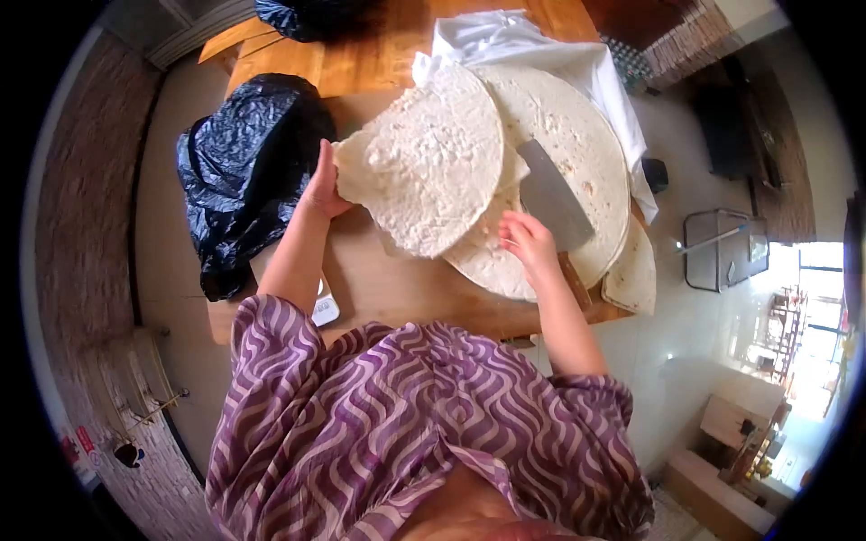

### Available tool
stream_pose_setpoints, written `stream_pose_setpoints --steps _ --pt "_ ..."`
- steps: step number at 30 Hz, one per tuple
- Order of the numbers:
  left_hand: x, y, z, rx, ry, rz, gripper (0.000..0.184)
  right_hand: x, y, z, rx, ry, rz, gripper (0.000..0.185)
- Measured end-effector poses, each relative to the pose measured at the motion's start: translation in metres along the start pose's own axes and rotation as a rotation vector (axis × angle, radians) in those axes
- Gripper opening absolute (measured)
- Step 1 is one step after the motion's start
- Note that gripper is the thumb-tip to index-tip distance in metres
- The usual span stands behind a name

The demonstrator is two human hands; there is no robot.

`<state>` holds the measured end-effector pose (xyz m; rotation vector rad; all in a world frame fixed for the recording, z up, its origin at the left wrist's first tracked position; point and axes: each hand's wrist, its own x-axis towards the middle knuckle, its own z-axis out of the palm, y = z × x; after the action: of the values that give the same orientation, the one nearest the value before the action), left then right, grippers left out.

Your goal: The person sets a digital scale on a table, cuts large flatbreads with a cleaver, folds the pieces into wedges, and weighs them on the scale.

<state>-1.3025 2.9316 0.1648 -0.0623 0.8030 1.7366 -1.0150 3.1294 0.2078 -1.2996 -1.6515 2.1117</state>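
Observation:
My left hand (327,185) grips the left edge of a large flatbread piece (433,162), its thumb pointing up along the rim. This piece is raised and covers part of the stack of big round flatbreads (577,117). Over the front of the stack, my right hand (528,242) has its fingers loosely bent and apart, with nothing clearly held. A broad grey blade (552,194) lies on the stack just beyond that hand. Its brown handle (574,278) is partly hidden by my right forearm.
A black plastic bag (257,162) rests on the table's left, another bag (307,16) at the far edge. White cloth (541,45) lies behind the stack. A folded flatbread piece (631,275) sits at the right corner. A white device (325,305) lies near the front edge.

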Motion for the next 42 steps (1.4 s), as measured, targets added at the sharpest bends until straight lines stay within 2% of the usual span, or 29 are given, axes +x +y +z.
stream_pose_setpoints --steps 1,2,4,6,7,11,14,17,18,19,20,21,22,23,26,29,30,32,36,37,38,39,40,41,42 --pt "-0.001 0.006 -0.003 0.039 -0.009 -0.002 0.082 0.001 0.007 -0.008 0.066 0.054 0.002 0.030" --pt "0.012 -0.004 -0.035 -0.007 -0.094 0.019 0.071 0.003 0.013 -0.012 0.131 0.107 0.006 0.031" --pt "0.000 -0.013 -0.023 0.192 -0.192 0.064 0.057 0.004 0.026 -0.016 0.188 0.127 0.008 0.036" --pt "-0.018 -0.021 0.029 0.262 0.073 0.077 0.050 0.001 0.025 -0.020 0.221 0.136 0.002 0.039" --pt "-0.013 -0.026 0.029 0.194 0.094 0.057 0.046 0.000 0.023 -0.019 0.217 0.135 -0.001 0.040" --pt "-0.002 -0.039 0.031 0.318 0.143 0.116 0.038 0.005 0.031 -0.010 0.219 0.140 -0.038 0.041" --pt "0.009 -0.045 0.035 0.626 0.271 0.303 0.035 -0.005 0.033 0.009 0.361 0.265 -0.102 0.029" --pt "-0.013 -0.031 0.079 0.396 0.291 0.272 0.033 -0.031 0.061 0.009 0.329 0.060 -0.003 0.018" --pt "-0.030 -0.023 0.099 0.311 0.295 0.257 0.032 -0.053 0.056 0.031 0.229 0.010 0.035 0.012" --pt "-0.043 -0.019 0.107 0.246 0.298 0.235 0.031 -0.065 0.053 0.046 0.104 -0.156 0.231 0.015" --pt "-0.056 -0.014 0.114 0.224 0.307 0.192 0.031 -0.069 0.063 0.057 0.173 -0.358 0.407 0.016" --pt "-0.068 -0.011 0.114 0.203 0.292 0.181 0.032 -0.064 0.067 0.070 0.257 -0.558 0.564 0.031" --pt "-0.082 -0.008 0.116 0.182 0.275 0.170 0.032 -0.063 0.064 0.089 0.161 -0.510 0.639 0.039" --pt "-0.101 -0.005 0.125 0.196 0.310 0.200 0.036 -0.060 0.063 0.100 0.143 -0.473 0.642 0.039" --pt "-0.145 0.005 0.112 0.281 0.352 0.108 0.046 -0.048 0.057 0.106 0.235 -0.416 0.525 0.039" --pt "-0.180 0.017 0.084 0.427 0.434 0.196 0.051 -0.044 0.042 0.105 0.343 -0.392 0.415 0.039" --pt "-0.185 0.021 0.066 0.407 0.463 0.202 0.050 -0.040 0.034 0.111 0.379 -0.396 0.386 0.039" --pt "-0.187 0.033 0.058 0.354 0.523 0.280 0.036 -0.019 0.014 0.133 0.451 -0.410 0.319 0.039" --pt "-0.155 0.077 0.025 0.450 0.503 0.428 0.036 0.065 -0.047 0.188 0.578 -0.421 0.121 0.040" --pt "-0.138 0.098 0.006 0.472 0.384 0.496 0.036 0.093 -0.068 0.197 0.601 -0.412 0.050 0.040" --pt "-0.118 0.119 0.016 0.500 0.421 0.572 0.035 0.126 -0.092 0.201 0.620 -0.399 -0.035 0.040" --pt "-0.096 0.153 -0.011 0.555 0.258 0.489 0.035 0.159 -0.116 0.201 0.625 -0.385 -0.120 0.040" --pt "-0.078 0.172 0.007 0.696 0.332 0.564 0.036 0.187 -0.132 0.197 0.623 -0.372 -0.186 0.040" --pt "-0.061 0.192 0.011 0.785 0.411 0.545 0.039 0.210 -0.143 0.187 0.601 -0.353 -0.241 0.040" --pt "-0.043 0.210 -0.008 0.798 0.407 0.578 0.040 0.229 -0.150 0.172 0.561 -0.327 -0.283 0.040"
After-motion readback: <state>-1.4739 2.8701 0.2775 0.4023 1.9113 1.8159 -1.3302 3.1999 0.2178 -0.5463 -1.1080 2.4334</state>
